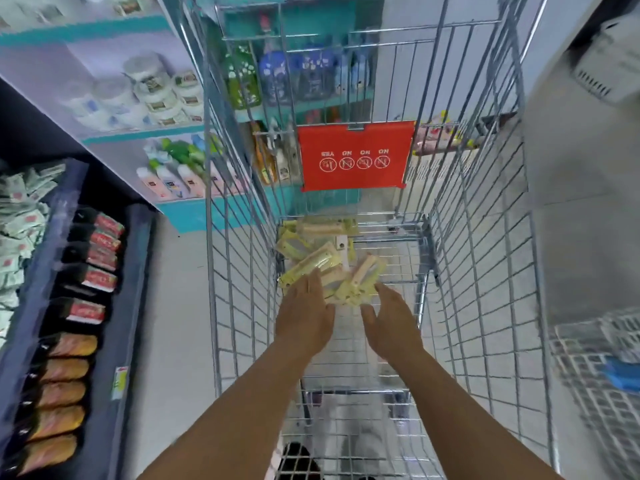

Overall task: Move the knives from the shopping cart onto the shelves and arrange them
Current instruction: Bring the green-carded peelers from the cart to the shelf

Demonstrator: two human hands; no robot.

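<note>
Inside the wire-mesh shopping cart (485,271), flat-fingered left hand (304,317) and right hand (389,322) reach pale-yellow packaged knives (325,261).

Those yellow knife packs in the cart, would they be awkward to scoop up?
Probably light: the knife packs look like small flat yellow cards. Lying loosely overlapped on the cart's wire floor, they may slide apart when pushed. Being flat, they likely won't roll, though edges might catch in the wire gaps.

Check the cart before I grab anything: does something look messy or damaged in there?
The knife packs lie in a loose heap at the cart's far end, crossing at different angles. No damage shows, though the picture is blurry.
</note>
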